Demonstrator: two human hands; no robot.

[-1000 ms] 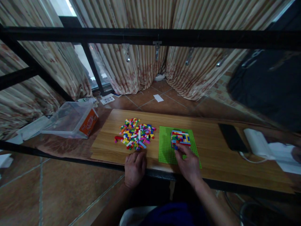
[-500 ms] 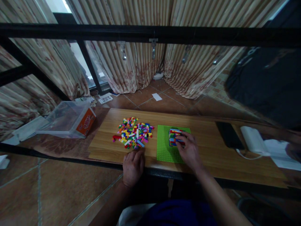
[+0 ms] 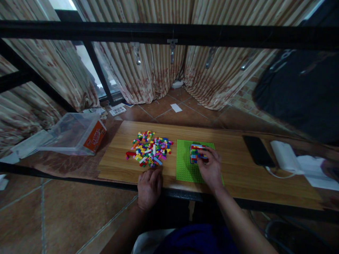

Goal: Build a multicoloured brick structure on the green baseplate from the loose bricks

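Where the build (image 3: 194, 153) stands on the board (image 3: 182, 167), the right hand (image 3: 211, 170) is nearer, fingers over it from near right. Grip is unconfirmed, as with the curled left hand (image 3: 149, 187).

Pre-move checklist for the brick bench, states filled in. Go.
1. Green baseplate flat on the table: ok.
2. Brick build on the baseplate, off its left edge: ok.
3. Right hand at the brick build: ok, fingers over its right side.
4. Loose brick pinched in those fingers: cannot tell, hand hides it.
5. Left hand away from the brick build: ok, at the table's near edge.
6. Loose bricks sorted by colour: not ok, one mixed heap.
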